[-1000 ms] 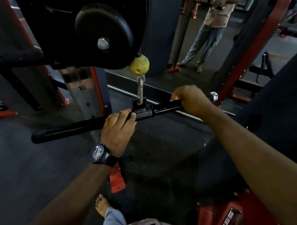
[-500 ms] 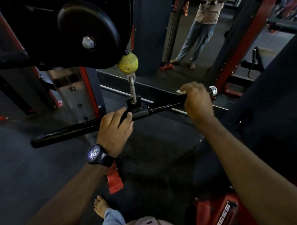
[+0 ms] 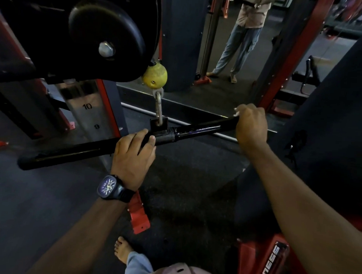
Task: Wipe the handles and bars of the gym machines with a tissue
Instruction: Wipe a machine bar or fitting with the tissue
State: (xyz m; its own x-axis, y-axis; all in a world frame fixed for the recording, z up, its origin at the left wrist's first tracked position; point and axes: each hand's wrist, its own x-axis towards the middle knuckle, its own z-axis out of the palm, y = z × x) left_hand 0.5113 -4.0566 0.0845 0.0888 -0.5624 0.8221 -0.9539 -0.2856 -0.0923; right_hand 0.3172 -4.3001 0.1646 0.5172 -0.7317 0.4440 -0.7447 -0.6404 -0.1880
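Right hand (image 3: 251, 127) farther along bar (image 3: 196, 130) (overhand fist)

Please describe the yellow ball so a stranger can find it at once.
Find the big black disc at upper left. At its lower right edge hangs the yellow ball, a metal link joining it to the black bar below. It is the only yellow thing among black and red parts.
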